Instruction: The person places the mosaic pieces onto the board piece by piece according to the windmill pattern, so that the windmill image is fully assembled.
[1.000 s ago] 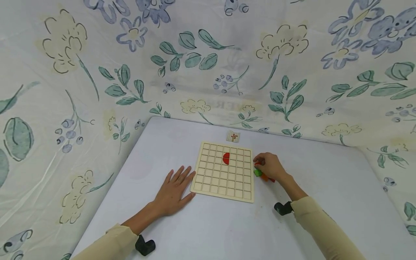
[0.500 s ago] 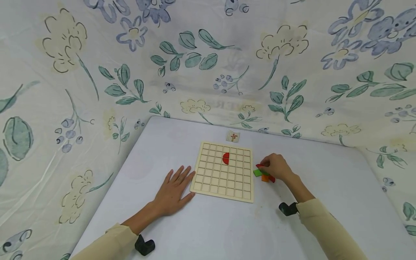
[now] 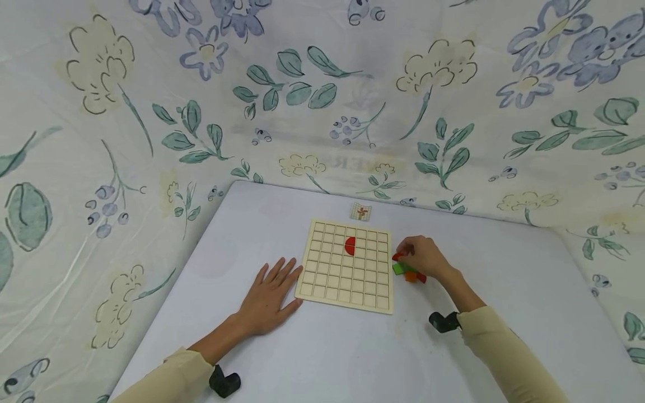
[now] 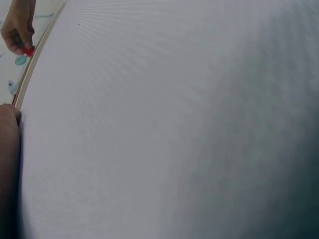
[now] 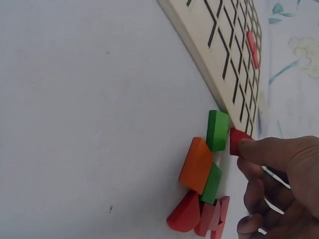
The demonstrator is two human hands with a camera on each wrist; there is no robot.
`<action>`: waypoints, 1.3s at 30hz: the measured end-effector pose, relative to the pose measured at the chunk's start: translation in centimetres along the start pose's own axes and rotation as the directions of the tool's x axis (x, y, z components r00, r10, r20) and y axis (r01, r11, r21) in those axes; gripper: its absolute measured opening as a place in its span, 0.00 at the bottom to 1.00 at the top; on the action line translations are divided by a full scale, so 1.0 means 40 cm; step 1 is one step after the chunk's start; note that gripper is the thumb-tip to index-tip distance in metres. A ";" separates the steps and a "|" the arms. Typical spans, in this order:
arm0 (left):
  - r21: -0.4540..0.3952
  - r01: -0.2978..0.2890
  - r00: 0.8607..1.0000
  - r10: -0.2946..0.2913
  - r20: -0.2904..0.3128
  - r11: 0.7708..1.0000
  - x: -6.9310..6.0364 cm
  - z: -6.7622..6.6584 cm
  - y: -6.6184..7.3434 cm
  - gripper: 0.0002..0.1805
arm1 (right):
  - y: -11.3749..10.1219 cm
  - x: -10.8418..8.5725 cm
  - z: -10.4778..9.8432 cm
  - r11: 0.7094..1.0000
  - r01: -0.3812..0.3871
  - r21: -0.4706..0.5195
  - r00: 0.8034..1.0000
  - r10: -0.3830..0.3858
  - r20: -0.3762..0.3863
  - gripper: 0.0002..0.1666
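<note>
My left hand [image 3: 267, 299] lies flat on the table with fingers spread, its fingertips at the left edge of a wooden grid board [image 3: 322, 280]. Two red quarter-round blocks [image 3: 350, 246] sit together on the board, forming a half disc. Just off the board's right edge, my right hand [image 3: 422, 256] pinches a red block [image 5: 239, 141] between thumb and fingers. Below that hand is a small pile: green blocks [image 5: 217, 130], an orange block [image 5: 196, 166] and several red blocks [image 5: 185, 213]. The pinched block's full shape is partly covered by the thumb.
Behind the board lies a small pattern card [image 3: 361, 211] with a pinwheel-like picture. The white table [image 3: 342, 358] meets a floral cloth [image 3: 302, 101] at its back and left side. Black wrist mounts [image 3: 225, 383] stick out below both sleeves.
My right hand first shifted right, away from the board, then came slightly back left with a red block at its fingertips. The left hand and the blocks on the board stay put.
</note>
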State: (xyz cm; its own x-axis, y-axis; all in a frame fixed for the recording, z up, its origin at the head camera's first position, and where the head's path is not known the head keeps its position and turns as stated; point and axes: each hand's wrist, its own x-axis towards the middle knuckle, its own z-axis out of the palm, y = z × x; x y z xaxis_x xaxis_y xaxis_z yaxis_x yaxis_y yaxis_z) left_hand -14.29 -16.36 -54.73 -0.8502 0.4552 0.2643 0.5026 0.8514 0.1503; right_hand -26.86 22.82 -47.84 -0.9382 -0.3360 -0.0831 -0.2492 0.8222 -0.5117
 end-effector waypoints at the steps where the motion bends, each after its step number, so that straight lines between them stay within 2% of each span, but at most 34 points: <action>1: 0.000 0.000 1.000 0.000 -0.001 1.000 0.000 0.001 0.000 0.39 | -0.003 0.001 0.000 1.000 0.013 0.006 1.000 -0.013 -0.014 0.06; 5: -0.001 -0.001 1.000 0.001 0.000 1.000 -0.001 0.002 0.001 0.39 | -0.017 0.010 -0.001 0.997 0.063 0.038 0.995 -0.060 -0.077 0.06; 9: 0.005 0.001 1.000 -0.001 0.009 1.000 0.000 0.001 -0.001 0.39 | -0.037 0.023 0.003 0.990 0.115 0.085 0.989 -0.106 -0.103 0.05; 13: -0.007 0.003 1.000 -0.003 0.003 1.000 0.000 0.001 -0.002 0.39 | -0.065 0.036 0.017 0.981 0.136 0.139 0.989 -0.125 -0.083 0.06; 19: -0.027 -0.006 1.000 0.006 -0.016 1.000 -0.001 0.002 -0.003 0.40 | -0.093 0.061 0.048 0.978 0.134 0.161 0.991 -0.129 -0.040 0.06; 27: -0.031 0.002 1.000 -0.002 0.007 1.000 -0.001 -0.004 0.000 0.39 | -0.108 0.085 0.078 0.967 0.162 0.197 0.987 -0.158 -0.035 0.04; 32: -0.027 0.002 1.000 -0.002 0.012 1.000 -0.002 -0.006 0.002 0.39 | -0.124 0.095 0.088 0.975 0.132 0.177 0.991 -0.134 -0.005 0.05; 39: -0.032 -0.003 1.000 0.003 0.004 0.999 -0.003 -0.006 0.002 0.39 | -0.141 0.100 0.109 0.992 0.116 0.048 0.993 -0.116 0.003 0.04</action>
State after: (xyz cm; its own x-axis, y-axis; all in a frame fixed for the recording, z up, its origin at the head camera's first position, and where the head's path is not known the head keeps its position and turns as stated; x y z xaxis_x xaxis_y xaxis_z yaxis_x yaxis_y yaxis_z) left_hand -14.11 -16.42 -54.51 -0.8494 0.4585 0.2612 0.5095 0.8415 0.1797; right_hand -28.15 14.85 -49.02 -0.9021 -0.4307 -0.0258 -0.3444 0.7548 -0.5583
